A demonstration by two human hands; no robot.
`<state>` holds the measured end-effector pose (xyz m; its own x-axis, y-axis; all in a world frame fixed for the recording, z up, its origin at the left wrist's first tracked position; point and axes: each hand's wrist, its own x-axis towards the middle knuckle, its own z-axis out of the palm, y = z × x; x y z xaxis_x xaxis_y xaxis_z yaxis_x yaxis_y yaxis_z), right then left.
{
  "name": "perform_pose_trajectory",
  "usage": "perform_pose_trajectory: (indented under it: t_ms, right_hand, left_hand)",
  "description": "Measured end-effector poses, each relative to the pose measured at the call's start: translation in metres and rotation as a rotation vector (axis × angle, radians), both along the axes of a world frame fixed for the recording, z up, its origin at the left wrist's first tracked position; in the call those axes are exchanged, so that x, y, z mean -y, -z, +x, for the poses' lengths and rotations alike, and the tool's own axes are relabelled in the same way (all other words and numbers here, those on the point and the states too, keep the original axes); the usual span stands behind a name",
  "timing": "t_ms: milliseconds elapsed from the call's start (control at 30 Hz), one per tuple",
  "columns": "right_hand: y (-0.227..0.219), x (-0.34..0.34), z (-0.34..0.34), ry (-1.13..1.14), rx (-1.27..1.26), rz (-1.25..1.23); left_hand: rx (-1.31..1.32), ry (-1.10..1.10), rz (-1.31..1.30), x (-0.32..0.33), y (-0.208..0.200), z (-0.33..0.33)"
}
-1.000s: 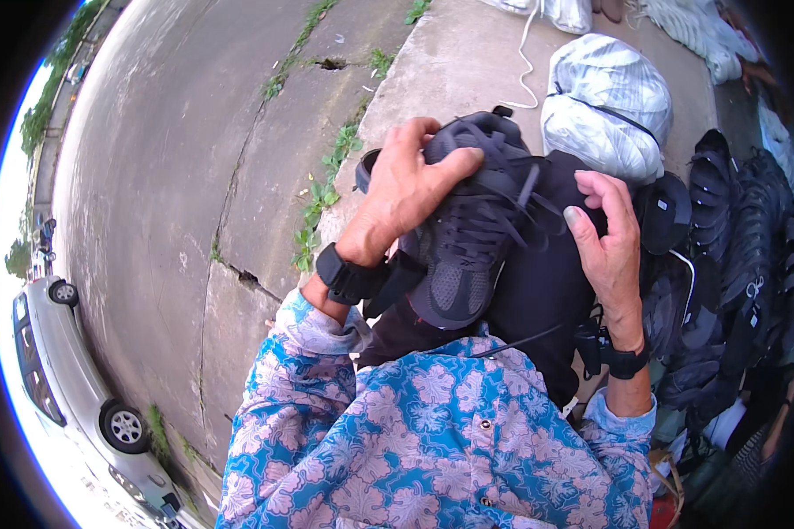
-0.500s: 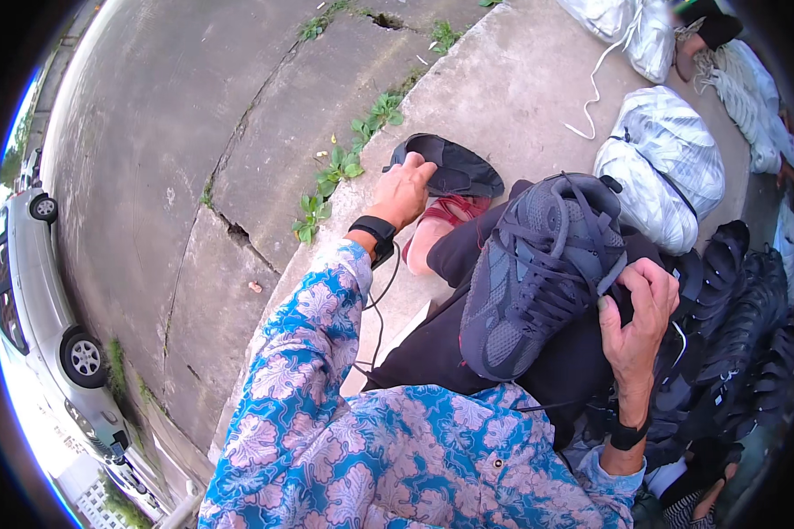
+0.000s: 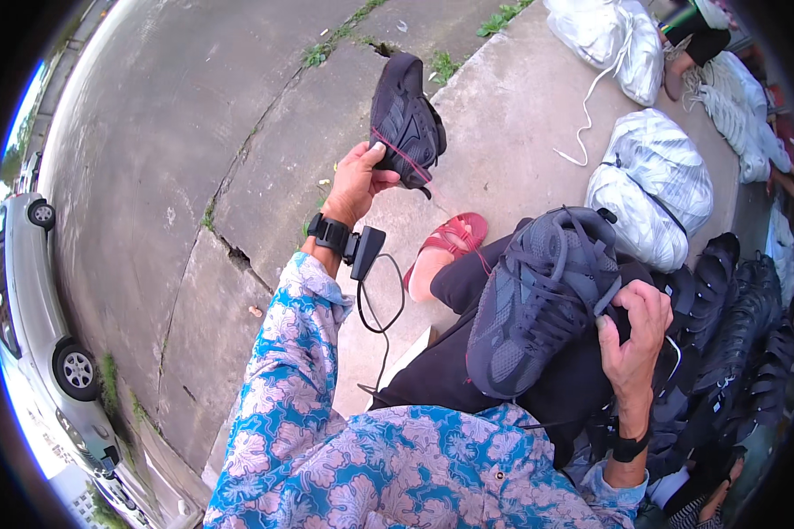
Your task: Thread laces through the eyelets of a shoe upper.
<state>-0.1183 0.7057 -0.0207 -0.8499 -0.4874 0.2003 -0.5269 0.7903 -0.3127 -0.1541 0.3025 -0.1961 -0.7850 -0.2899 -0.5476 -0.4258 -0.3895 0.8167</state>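
Raised above the concrete, a black shoe upper (image 3: pixel 403 110) with a pinkish-red thread across it is pinched at its lower end by my left hand (image 3: pixel 355 181). On my lap lies a dark grey lace-up sneaker (image 3: pixel 534 309), its toe toward me and to the left. My right hand (image 3: pixel 635 331) is closed on the edge of the sneaker's heel, thumb and fingers together. A black band with a boxy device (image 3: pixel 362 251) and a cable sits on my left wrist.
White bundles (image 3: pixel 653 185) tied with cord stand on the slab ahead. Many black shoe uppers (image 3: pixel 723 326) are heaped at my right. My foot in a red sandal (image 3: pixel 454 238) rests on the slab. A silver car (image 3: pixel 40 300) is parked far left. Another person's leg (image 3: pixel 701 44) shows far right.
My left hand has lifted the black upper from beside my sandal, up and to the left, turning it upright. My right hand keeps its place on the sneaker.
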Motion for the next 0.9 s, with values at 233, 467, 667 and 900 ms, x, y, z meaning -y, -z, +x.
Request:
perform_pose_trajectory:
  t_ms: [233,467,667,900]
  right_hand:
    - [-0.009,0.008,0.0,-0.047,0.015,-0.128]
    - [-0.009,0.011,0.003,-0.127,0.098,-0.278]
    - [-0.02,0.015,0.009,-0.168,0.158,-0.348]
    - [-0.037,0.008,0.009,-0.145,0.248,-0.467]
  left_hand:
    - [-0.72,-0.224,0.659,-0.002,-0.094,-0.006]
    - [-1.006,-0.116,0.94,-0.047,-0.184,0.015]
    - [-0.97,0.276,0.968,-0.078,-0.235,0.048]
    - [-1.176,0.245,0.862,-0.075,-0.311,0.056]
